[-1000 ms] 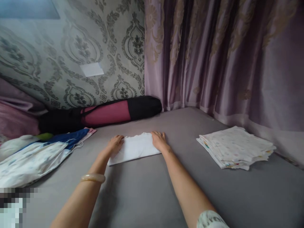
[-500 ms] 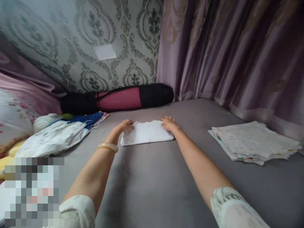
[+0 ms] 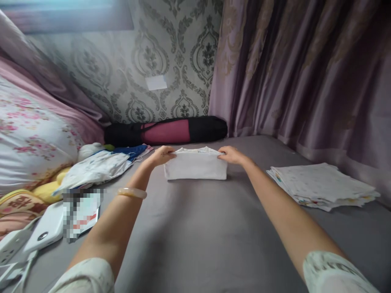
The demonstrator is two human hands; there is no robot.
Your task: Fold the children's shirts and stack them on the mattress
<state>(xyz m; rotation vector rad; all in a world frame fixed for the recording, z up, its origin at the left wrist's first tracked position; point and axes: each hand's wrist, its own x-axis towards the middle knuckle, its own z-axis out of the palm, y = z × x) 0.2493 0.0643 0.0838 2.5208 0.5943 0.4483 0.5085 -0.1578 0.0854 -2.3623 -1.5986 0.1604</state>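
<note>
A white folded garment [image 3: 195, 166], perhaps a shirt, stands tilted up over the grey bed sheet [image 3: 195, 236], its lower edge at or near the sheet. My left hand [image 3: 163, 156] pinches its upper left corner, fingers closed on the cloth. At the upper right corner my right hand [image 3: 233, 155] grips it the same way. Between the hands the top edge is stretched fairly straight, with two small peaks of cloth behind it.
To the right lies a stack of folded white cloths [image 3: 324, 183]. Loose clothes [image 3: 97, 169], a white power bank [image 3: 45, 228] and a power strip [image 3: 12, 246] are on the left. A black and maroon long bag [image 3: 166, 131] rests against the wall.
Both hands have raised the garment's far edge, so it has gone from lying flat to standing tilted. The camera view has turned toward the left.
</note>
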